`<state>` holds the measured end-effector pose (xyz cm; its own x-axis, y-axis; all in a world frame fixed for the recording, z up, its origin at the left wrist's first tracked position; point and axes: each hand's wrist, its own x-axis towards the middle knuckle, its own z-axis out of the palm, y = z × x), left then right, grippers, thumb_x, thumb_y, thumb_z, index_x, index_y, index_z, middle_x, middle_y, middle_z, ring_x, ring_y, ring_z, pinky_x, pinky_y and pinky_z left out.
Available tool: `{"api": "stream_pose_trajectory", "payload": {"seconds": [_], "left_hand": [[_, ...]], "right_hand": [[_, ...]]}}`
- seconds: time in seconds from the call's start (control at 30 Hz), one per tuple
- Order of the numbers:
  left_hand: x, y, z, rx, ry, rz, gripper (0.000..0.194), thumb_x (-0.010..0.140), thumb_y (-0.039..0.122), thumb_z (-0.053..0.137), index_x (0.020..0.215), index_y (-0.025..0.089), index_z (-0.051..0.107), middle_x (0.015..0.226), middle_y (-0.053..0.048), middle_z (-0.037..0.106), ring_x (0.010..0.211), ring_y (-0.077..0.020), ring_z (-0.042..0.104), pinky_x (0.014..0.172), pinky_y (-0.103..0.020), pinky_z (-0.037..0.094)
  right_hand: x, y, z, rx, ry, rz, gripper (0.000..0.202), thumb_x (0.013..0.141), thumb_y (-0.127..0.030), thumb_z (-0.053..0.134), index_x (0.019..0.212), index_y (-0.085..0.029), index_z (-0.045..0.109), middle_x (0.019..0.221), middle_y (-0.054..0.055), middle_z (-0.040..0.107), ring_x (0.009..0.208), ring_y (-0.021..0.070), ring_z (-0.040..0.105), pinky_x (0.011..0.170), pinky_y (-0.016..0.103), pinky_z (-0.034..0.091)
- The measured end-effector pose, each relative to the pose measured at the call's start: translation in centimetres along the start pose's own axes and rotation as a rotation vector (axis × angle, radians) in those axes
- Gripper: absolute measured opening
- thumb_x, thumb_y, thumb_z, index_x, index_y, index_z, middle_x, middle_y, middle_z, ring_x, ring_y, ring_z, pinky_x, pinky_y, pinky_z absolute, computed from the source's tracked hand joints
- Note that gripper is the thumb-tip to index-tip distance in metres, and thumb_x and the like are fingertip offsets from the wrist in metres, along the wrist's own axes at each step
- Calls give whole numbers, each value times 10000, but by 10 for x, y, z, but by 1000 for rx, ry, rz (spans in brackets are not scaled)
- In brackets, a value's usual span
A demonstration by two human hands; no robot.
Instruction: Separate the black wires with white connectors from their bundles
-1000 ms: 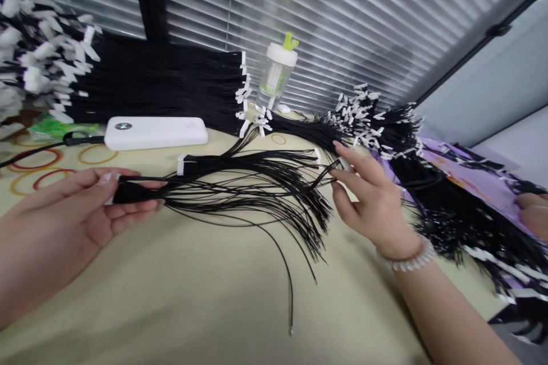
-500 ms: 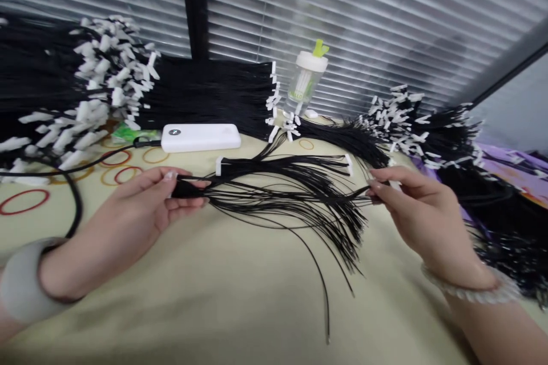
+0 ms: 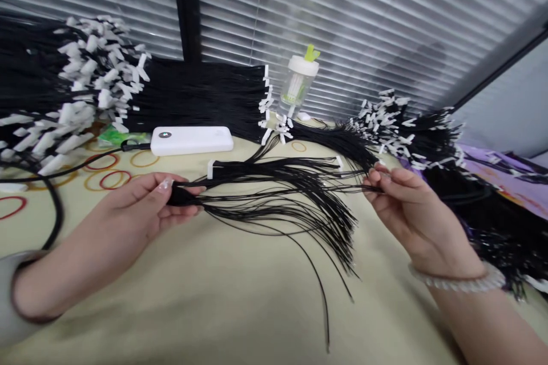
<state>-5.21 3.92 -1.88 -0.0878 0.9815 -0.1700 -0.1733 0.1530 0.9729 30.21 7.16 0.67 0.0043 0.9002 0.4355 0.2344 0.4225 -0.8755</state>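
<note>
- Our left hand [image 3: 139,205] holds the gathered end of a bundle of black wires [image 3: 257,211] above the table [image 3: 240,308], its grip closed, thumb over the top and fingers beneath.
- Our right hand [image 3: 417,205] pinches a few strands [image 3: 349,187] between thumb and fingertips, its grip closed on their far stretch.
- We see the bundle's long axis run left to right across the view, its gathered end pointing left; many loose tips fan right and curve toward us, one long wire [image 3: 324,296] bending nearest.
- Between our hands, two white connectors [image 3: 210,169] sit at opposite ends of other black wires, which cross close behind the bundle; we cannot tell every strand apart.
- A white power bank [image 3: 192,140] lies beyond our left hand, a black cable [image 3: 96,155] at its left end, with red and yellow rubber bands [image 3: 115,171] nearby.
- Farther back, we see stacked black wires [image 3: 205,91] with white ends, and a clear bottle [image 3: 298,86] with a white lid and green spout before the blinds [image 3: 351,23].
- To our right, more wire piles [image 3: 385,117] crowd the table, some on purple material [image 3: 505,174].
</note>
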Motion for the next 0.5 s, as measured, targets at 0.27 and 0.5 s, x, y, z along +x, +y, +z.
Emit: {"api": "stream_pose_trajectory", "payload": {"seconds": [0.27, 0.5], "left_hand": [[-2, 0, -1, -12, -14, -4, 157, 763, 283, 532, 845, 155, 572, 948, -59, 631, 849, -183, 608, 787, -314, 511], [1, 0, -1, -112, -96, 9, 116, 782, 242, 504, 861, 157, 512, 909, -61, 643, 729, -158, 631, 726, -301, 507]], "right_hand": [[-7, -12, 4, 247, 168, 249, 161, 701, -131, 592, 826, -233, 577, 935, 1, 590, 878, 115, 586, 756, 203, 529], [-12, -43, 16, 337, 298, 379, 160, 604, -115, 666, 687, -224, 582, 914, 16, 605, 952, 142, 563, 726, 143, 531]]}}
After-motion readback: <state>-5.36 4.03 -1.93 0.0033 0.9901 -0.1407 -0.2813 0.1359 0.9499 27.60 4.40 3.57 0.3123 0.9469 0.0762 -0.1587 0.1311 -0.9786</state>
